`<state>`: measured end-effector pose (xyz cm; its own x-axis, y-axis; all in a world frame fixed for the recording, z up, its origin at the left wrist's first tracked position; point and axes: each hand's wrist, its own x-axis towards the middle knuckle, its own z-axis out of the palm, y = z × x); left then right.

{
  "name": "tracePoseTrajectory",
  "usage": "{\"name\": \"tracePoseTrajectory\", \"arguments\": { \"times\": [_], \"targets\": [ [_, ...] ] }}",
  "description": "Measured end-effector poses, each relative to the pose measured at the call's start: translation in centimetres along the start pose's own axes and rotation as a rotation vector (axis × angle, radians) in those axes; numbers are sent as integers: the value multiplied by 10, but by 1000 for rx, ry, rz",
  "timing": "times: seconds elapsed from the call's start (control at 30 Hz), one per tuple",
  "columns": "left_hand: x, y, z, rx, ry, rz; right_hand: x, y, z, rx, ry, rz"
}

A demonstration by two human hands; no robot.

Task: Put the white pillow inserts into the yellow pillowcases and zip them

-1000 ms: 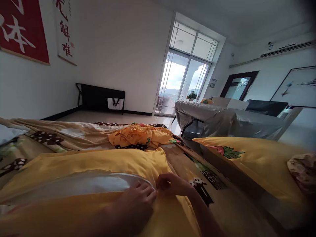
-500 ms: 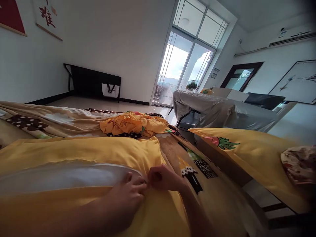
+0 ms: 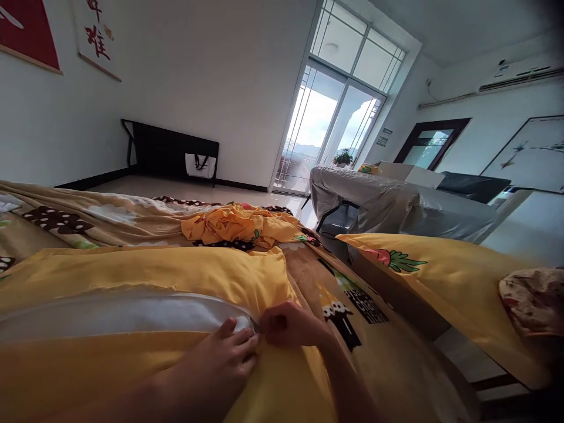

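Left hand [image 3: 220, 358]: fingers flat on the yellow pillowcase [image 3: 145, 276], lower centre, at its open slit.
White pillow [image 3: 110, 320]: showing through the slit.
Right hand [image 3: 288, 324]: fingers pinched on the slit's end.
Around: crumpled yellow cloth [image 3: 240, 226] behind; second pillow [image 3: 445, 282] at right.
Bed [image 3: 388, 358]: brown patterned blanket.

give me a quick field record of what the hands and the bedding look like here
left hand: lies on the yellow pillowcase, fingers at the end of its opening
right hand: closed, pinching at that same end
white pillow: shows through the open slit
blanket: patterned, under the pillow
crumpled yellow cloth: farther back
second yellow pillow: on the right
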<state>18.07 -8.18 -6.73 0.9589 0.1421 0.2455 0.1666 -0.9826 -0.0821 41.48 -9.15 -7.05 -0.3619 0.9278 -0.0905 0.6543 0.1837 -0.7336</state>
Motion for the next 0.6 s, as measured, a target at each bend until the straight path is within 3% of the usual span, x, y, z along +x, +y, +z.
{"name": "tracePoseTrajectory", "arguments": {
  "times": [0.2, 0.37, 0.5, 0.6],
  "targets": [
    [-39, -19, -29, -122, 6, -122, -1, 2, 1, 40, 72, 37],
    [-117, -49, -38, 14, 110, -281, -1, 13, 2, 116, 59, 0],
    [-185, -66, -35, 37, 150, -670, 4, 21, 4, 133, 63, -25],
    [-218, -69, -40, -58, 179, -915, 7, 20, 11, 121, 87, -33]
  ]
}}
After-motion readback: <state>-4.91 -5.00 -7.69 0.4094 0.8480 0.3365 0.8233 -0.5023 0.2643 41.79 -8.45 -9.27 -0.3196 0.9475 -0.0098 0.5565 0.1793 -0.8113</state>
